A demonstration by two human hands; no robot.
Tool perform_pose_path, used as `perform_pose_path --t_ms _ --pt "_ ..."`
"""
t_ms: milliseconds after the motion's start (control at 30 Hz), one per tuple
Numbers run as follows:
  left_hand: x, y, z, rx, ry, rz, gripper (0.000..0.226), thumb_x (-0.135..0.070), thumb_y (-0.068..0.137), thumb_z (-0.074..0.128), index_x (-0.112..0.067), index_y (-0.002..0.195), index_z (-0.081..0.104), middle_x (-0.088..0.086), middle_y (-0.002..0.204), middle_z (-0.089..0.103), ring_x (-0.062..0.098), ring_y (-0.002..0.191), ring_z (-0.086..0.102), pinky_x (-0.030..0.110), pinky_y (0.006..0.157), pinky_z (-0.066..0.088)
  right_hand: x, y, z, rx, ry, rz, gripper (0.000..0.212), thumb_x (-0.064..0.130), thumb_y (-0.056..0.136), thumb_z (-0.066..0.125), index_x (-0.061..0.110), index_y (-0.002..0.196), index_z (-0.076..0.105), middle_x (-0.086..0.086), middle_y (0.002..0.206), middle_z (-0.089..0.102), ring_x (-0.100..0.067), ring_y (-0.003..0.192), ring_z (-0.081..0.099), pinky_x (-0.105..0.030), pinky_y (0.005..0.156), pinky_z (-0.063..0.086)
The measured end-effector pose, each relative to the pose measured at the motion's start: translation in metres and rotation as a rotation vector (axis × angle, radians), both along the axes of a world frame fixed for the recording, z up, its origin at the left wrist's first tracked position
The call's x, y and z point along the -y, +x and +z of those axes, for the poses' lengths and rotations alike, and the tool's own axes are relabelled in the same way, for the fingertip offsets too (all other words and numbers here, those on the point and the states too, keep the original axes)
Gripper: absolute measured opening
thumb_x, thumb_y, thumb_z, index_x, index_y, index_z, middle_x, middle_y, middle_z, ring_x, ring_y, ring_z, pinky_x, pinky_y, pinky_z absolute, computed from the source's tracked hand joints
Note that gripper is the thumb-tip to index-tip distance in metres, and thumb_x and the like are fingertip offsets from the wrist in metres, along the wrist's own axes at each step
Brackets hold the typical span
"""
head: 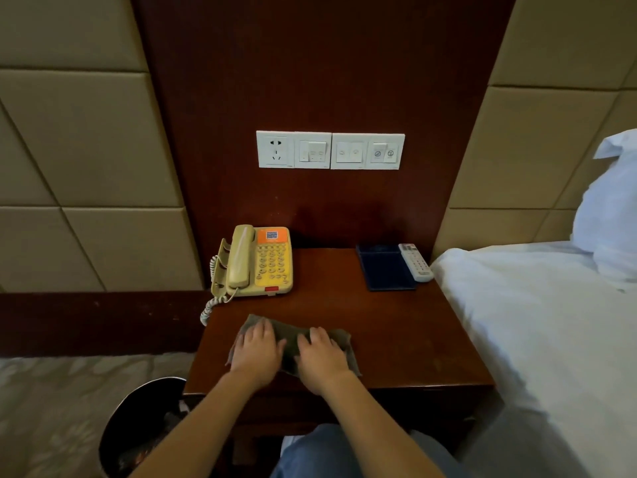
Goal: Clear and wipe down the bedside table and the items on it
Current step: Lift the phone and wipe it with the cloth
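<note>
No legible text or numbers.

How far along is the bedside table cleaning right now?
Early on. Nothing looks cleared: phone, tray and remote sit at the back of the table. In hand: the left hand and right hand press a cloth near the front. Left: the rest of the top and each item.
</note>
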State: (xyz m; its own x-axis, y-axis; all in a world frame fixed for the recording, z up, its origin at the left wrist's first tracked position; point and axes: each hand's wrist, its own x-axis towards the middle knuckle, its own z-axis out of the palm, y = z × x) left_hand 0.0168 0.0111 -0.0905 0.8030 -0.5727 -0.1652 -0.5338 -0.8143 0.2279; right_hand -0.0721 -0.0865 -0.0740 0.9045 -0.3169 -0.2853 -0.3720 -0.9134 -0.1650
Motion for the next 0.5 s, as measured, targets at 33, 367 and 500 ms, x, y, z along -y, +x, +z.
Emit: perform_pose_path --t_ms 33,367,500 --pt "0.004 -0.002 -0.01 0.003 0.028 -0.012 0.063 -0.044 0.101 0.021 -0.007 0.151 0.009 0.011 0.159 0.01 0.024 0.147 0.01 0.039 0.12 0.012 0.004 -0.001 -0.006 -0.017 0.016 -0.01 0.054 0.031 0.104 0.029 0.011 0.152 0.015 -0.015 0.159 0.006 -0.032 0.146 0.003 -0.044 0.117 0.013" --pt "0.057 -0.022 -0.029 0.07 0.117 -0.08 0.065 -0.046 0.101 0.009 -0.009 0.151 -0.009 0.01 0.159 -0.013 0.024 0.147 -0.011 0.045 0.119 -0.003 0.073 -0.038 -0.049 0.132 0.002 -0.068 0.117 0.076 0.046 -0.037 0.039 0.151 -0.003 0.001 0.16 -0.013 -0.019 0.147 -0.012 -0.042 0.117 -0.008" --pt "0.101 -0.043 -0.027 0.08 0.109 -0.166 0.064 -0.046 0.101 0.009 -0.009 0.151 -0.008 0.01 0.159 -0.013 0.024 0.146 -0.012 0.046 0.119 -0.003 0.111 -0.065 -0.047 0.128 -0.009 -0.163 0.127 0.078 0.037 -0.044 0.039 0.151 -0.004 0.001 0.16 -0.014 -0.019 0.147 -0.012 -0.042 0.117 -0.007"
